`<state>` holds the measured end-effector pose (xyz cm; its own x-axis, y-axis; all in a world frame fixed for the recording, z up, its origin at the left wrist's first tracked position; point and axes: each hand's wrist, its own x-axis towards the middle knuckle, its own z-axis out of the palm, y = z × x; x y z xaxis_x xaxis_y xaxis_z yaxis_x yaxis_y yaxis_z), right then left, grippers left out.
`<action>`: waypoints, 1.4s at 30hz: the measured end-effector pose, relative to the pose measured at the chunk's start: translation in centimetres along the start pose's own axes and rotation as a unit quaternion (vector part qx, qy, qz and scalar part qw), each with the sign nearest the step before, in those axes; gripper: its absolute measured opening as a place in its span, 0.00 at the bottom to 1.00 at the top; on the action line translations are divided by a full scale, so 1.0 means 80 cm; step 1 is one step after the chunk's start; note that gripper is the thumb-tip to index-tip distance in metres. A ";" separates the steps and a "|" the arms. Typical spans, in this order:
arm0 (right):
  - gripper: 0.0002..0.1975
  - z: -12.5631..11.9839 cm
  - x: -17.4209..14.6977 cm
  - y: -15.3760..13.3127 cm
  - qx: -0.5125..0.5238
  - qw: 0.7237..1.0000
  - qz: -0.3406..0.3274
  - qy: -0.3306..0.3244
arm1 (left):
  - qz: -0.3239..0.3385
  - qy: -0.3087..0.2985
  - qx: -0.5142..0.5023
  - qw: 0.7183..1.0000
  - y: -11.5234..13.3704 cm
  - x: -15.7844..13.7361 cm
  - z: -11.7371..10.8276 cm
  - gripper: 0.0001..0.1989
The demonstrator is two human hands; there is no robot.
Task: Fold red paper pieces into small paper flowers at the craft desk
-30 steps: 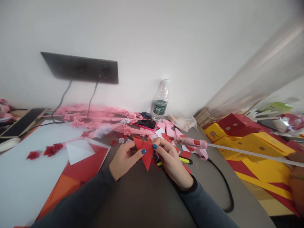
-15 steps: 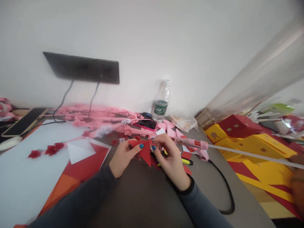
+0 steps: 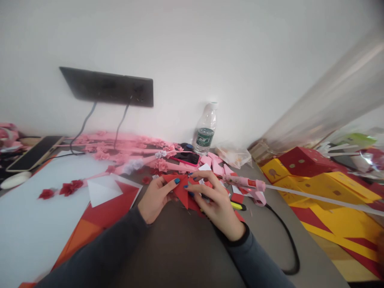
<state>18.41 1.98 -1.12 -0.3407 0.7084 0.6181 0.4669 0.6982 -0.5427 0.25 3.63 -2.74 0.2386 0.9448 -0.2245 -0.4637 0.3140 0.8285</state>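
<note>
A folded piece of red paper (image 3: 181,193), pointed at its lower end, is held up over the grey desk. My left hand (image 3: 154,200) pinches its left side, the thumb lying across the front and the fingers behind. On the paper's right edge are the fingertips of my right hand (image 3: 217,200), closed around that side with the fingers a little fanned. Part of the paper is hidden by the fingers. Just beyond my right hand lie a pink glue gun (image 3: 250,186) with a long white glue stick in its back, and a yellow-and-black cutter (image 3: 238,205).
A water bottle (image 3: 206,128) stands near the wall. Pink paper-flower stems (image 3: 129,144) and a phone (image 3: 34,153) lie at the back left. Red and white sheets (image 3: 105,192) rest at left. Yellow and red boxes (image 3: 333,186) stand at right. A black cable (image 3: 289,240) loops nearby.
My right hand's fingers have shifted slightly left over the red paper and fanned out more. The paper has turned a little; my left hand keeps its pinch. The view has shifted slightly.
</note>
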 end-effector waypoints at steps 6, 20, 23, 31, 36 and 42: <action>0.09 -0.001 0.001 0.003 -0.002 1.000 -0.017 0.012 | 0.015 0.006 0.028 0.999 0.002 -0.001 0.001 0.21; 0.03 0.003 -0.001 -0.007 -0.035 0.998 -0.041 0.020 | 0.063 -0.008 0.065 0.996 -0.003 -0.003 0.003 0.19; 0.06 0.006 0.001 -0.009 0.044 0.997 0.035 0.057 | 0.060 -0.053 0.091 0.993 -0.001 -0.005 0.003 0.15; 0.06 0.016 0.000 -0.006 0.206 0.952 0.225 0.036 | 0.064 -0.073 0.147 0.984 0.002 -0.008 0.003 0.12; 0.08 0.020 0.000 -0.002 0.254 0.931 0.261 0.032 | 0.090 -0.064 0.162 0.981 0.007 -0.007 0.004 0.10; 0.07 0.022 0.000 0.000 0.249 0.932 0.262 0.021 | 0.073 -0.069 0.165 0.981 0.003 -0.007 0.001 0.10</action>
<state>16.95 2.18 -2.11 -0.1357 0.9685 0.2088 0.1195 0.2252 -0.9669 0.09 3.15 -2.34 0.3134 0.9488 -0.0386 -0.2059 0.1075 0.9726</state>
